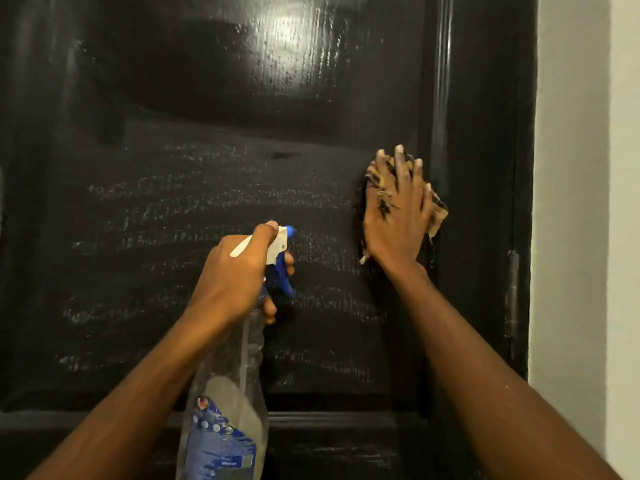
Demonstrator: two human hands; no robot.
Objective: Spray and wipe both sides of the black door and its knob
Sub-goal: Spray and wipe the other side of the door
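Nearest the lens, a clear spray bottle, neck wrapped in the curled left hand, one finger on the blue trigger; partly full, so probably light, slick if wet, best kept by that neck. Beyond both grips, filling the view, the black door: rigid, glossy, marked with wet streaks left of the right hand. Pressed flat under that hand's straight, spread fingers, a soft tan cloth, limp, likely to bunch unless palmed firmly. Knob out of view.

Black door foam-streaked, tan cloth against it, spray bottle tilted
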